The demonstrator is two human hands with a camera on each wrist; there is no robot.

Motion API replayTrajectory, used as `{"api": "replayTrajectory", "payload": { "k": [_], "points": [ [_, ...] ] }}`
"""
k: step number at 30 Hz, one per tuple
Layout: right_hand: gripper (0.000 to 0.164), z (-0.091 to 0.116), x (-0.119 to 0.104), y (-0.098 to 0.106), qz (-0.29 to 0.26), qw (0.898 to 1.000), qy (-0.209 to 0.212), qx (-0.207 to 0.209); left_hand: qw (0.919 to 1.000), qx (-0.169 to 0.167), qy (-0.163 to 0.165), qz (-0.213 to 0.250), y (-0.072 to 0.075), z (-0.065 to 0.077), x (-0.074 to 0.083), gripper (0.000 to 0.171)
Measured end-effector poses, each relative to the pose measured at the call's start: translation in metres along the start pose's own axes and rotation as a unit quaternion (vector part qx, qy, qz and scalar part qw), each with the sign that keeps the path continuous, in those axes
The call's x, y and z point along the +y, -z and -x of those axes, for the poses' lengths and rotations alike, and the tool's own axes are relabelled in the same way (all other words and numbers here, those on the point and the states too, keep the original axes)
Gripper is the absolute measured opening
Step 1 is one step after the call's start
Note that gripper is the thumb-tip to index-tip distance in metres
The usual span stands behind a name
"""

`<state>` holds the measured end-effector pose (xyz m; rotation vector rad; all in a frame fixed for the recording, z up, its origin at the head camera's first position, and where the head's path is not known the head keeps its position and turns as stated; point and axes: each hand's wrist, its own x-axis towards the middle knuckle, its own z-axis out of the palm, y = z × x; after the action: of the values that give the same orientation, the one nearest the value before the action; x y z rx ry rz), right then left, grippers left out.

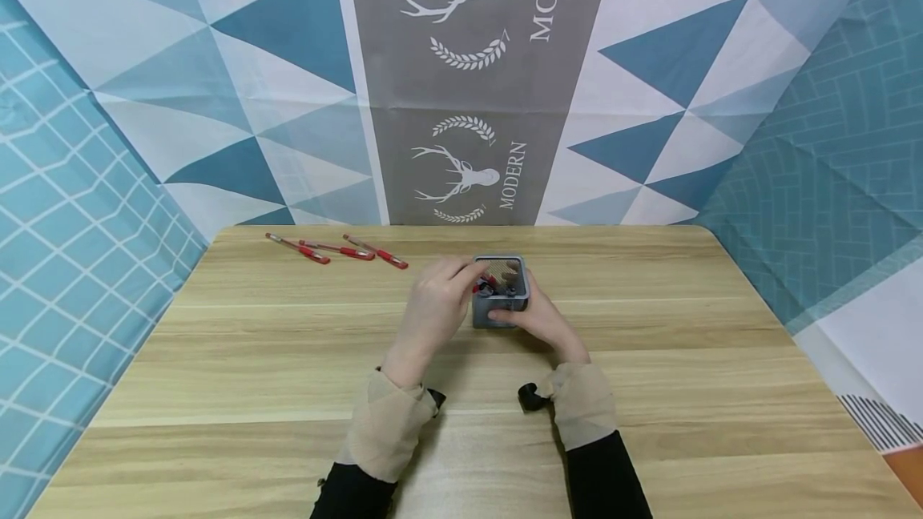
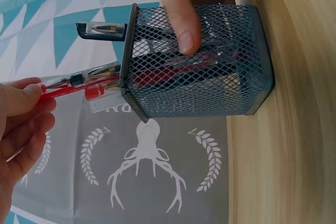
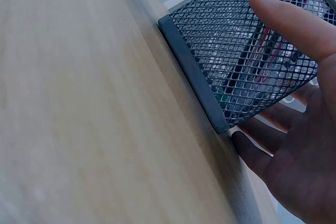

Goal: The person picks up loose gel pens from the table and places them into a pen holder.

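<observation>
A dark mesh pen holder stands upright on the table, several pens inside it. My right hand grips its right side; the thumb lies across the near face, and the other fingers are partly hidden behind. Over the holder's mouth, my left hand pinches a red pen between thumb and fingers. That pen slants at the rim, and where its lower end lies inside is hard to tell. A black-capped pen and another red pen poke out of the mouth.
Three red pens lie near the table's back edge: a left one, a middle one and a right one. Behind the wooden table hangs a patterned cloth. Black pieces stick out at both wrists.
</observation>
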<state>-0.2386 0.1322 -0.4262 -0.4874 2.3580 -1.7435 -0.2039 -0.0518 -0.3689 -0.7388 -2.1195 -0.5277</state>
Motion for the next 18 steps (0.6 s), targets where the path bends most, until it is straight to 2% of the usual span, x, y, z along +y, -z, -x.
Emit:
{"api": "replayTrajectory", "payload": {
  "k": [7, 18],
  "points": [
    [0.085, -0.0018, 0.0011, -0.0008, -0.003, 1.000, 0.016, 0.004, 0.9999, -0.002, -0.013, -0.008, -0.0048, 0.0007, 0.0015, 0.026],
    [0.088, -0.0007, 0.0005, -0.0005, 0.025, 0.999, 0.024, 0.001, 0.9996, -0.021, -0.005, -0.016, -0.0071, 0.0024, 0.0018, 0.027]
  ]
}}
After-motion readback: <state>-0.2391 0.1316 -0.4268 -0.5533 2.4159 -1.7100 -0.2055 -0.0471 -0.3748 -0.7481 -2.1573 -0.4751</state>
